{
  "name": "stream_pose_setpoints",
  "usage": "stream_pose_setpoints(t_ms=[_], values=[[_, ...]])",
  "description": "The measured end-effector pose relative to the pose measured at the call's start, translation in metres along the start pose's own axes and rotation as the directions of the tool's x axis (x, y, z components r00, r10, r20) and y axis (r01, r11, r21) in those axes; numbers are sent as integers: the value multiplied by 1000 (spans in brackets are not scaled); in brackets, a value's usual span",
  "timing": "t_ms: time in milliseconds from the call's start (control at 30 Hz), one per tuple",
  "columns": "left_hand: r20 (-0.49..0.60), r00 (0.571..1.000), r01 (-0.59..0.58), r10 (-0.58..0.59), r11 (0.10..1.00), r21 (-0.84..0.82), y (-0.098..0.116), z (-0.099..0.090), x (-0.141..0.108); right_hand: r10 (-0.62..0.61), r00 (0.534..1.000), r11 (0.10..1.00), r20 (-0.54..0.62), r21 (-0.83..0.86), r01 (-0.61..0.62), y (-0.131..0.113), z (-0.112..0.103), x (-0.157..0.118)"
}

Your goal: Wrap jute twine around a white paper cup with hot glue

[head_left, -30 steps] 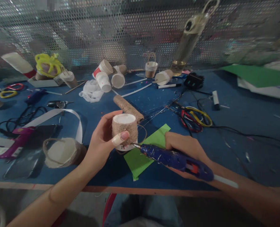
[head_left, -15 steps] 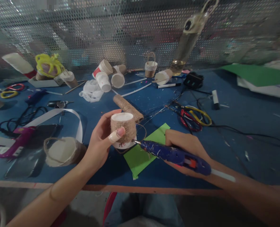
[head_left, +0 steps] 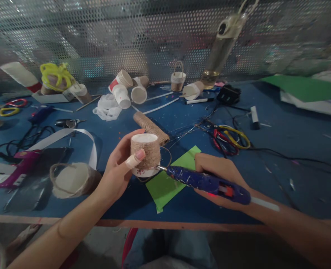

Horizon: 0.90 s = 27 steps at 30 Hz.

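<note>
My left hand (head_left: 123, 164) is wrapped round a small paper cup (head_left: 146, 151) covered in brown twine, its white rim low and its thumb side facing me. A blue glue gun (head_left: 201, 179) is gripped in my right hand (head_left: 221, 175), and its metal tip meets the cup's lower right side at the edge of the twine. A loop of twine hangs at the cup's right. Beneath the gun lies a bright green paper sheet (head_left: 169, 183). Just behind the cup is a roll of twine (head_left: 151, 128).
A twine-handled cup (head_left: 74, 179) stands at the left by a purple glue gun (head_left: 11, 170). Scissors (head_left: 229, 140) and black cables lie at the right. White cups (head_left: 121, 95), a bottle (head_left: 219, 52) and green card (head_left: 305, 87) sit near the mesh (head_left: 154, 41).
Both hands hold nearly the same pose. The cup has turned or tilted very slightly in my left hand, and the glue gun's tip remains against it.
</note>
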<state>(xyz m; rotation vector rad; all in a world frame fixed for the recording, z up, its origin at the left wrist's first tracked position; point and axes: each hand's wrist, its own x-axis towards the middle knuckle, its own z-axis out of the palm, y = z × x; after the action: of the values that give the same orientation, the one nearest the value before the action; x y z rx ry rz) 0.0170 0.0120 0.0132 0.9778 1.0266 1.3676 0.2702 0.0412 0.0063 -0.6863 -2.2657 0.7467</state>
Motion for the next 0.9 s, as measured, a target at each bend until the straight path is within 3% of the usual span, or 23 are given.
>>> stream_pose_setpoints(t_ms=[667,900], values=[[10,980,199,-200,967,-158,6,2,0,30,1000,999,8,37,-30,-2,-4,3],[16,986,169,-169,970,-175,6,2,1,29,1000,998,9,60,-30,0,-4,2]])
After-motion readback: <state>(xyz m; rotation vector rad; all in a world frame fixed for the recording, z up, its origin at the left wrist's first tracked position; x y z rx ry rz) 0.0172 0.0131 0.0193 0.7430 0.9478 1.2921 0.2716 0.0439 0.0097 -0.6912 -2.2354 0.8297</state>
